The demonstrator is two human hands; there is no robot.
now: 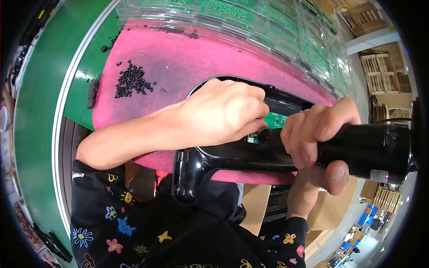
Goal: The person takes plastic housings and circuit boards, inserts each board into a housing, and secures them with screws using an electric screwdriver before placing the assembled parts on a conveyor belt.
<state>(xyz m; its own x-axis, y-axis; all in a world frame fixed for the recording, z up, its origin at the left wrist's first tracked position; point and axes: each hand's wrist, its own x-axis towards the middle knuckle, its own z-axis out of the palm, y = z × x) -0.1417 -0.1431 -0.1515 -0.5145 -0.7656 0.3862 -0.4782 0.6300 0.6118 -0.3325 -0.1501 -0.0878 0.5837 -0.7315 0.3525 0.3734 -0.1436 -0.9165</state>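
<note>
A black plastic housing with a handle-like arm lies across a pink mat, a green circuit board seated inside it. My left hand rests over the housing, its fingers curled together at the board's edge. Whatever those fingertips pinch is hidden. My right hand is wrapped around a thick black electric screwdriver with a small white label. The screwdriver lies nearly level above the housing, its narrower end towards my left hand. Its tip cannot be made out.
A pile of small black screws lies on the pink mat. Clear plastic trays of green circuit boards line the far edge. A small dark cylindrical piece sits by the mat's left edge. Cardboard stands below the bench.
</note>
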